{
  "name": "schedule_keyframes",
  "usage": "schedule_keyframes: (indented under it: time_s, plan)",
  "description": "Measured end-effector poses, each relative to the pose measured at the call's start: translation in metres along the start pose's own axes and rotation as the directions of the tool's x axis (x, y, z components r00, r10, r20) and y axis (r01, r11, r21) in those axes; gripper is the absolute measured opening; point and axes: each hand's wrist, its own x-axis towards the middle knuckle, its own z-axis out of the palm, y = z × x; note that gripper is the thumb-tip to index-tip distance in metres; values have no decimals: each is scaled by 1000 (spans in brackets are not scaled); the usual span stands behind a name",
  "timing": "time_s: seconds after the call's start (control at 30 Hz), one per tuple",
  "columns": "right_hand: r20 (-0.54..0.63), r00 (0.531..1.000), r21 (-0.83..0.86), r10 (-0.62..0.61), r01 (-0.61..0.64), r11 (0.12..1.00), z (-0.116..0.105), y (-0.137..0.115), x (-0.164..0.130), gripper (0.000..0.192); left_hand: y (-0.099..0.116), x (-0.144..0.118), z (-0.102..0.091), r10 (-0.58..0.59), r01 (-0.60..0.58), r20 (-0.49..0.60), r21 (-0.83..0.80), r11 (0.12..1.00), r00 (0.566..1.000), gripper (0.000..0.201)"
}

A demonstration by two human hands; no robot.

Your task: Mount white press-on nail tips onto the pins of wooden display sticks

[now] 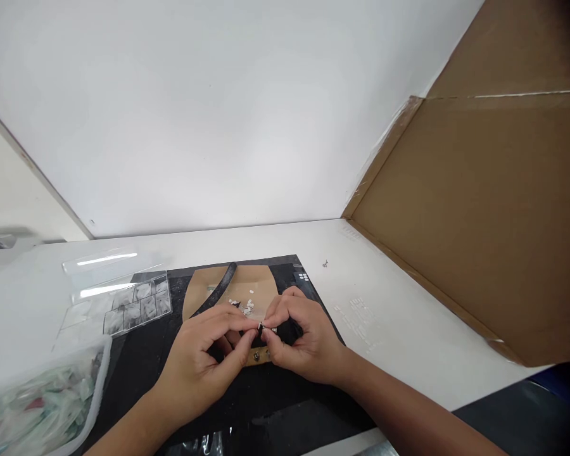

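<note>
Nearest is one clear plastic tub (52, 405) of crumpled wrappers, left of the black mat (137, 354). Over that mat both hands meet – left hand (204, 358) and right hand (299, 339) each pinching one tiny silvery metal part (261, 327) – above one tan board (247, 285).

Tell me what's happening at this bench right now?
A person works with both hands over a black mat. The left hand and right hand meet fingertip to fingertip, pinching a tiny metallic part above a tan fixture with a black strap across it. Small white pieces lie on the fixture. A clear compartment tray and a plastic bin sit to the left.
</note>
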Motion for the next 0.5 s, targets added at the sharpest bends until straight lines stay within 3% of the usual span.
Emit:
schedule_keyframes:
  time_s: [0.23, 0.5]
  plan:
    - [19, 996, -140, -91, 92, 986, 2, -3, 1, 18, 2, 1, 1, -41, 41, -11, 45, 998, 999, 13]
    - [80, 992, -195, -99, 113, 974, 1, -3, -1, 16, 4, 2, 1, -9, 10, -13, 60, 998, 1000, 11]
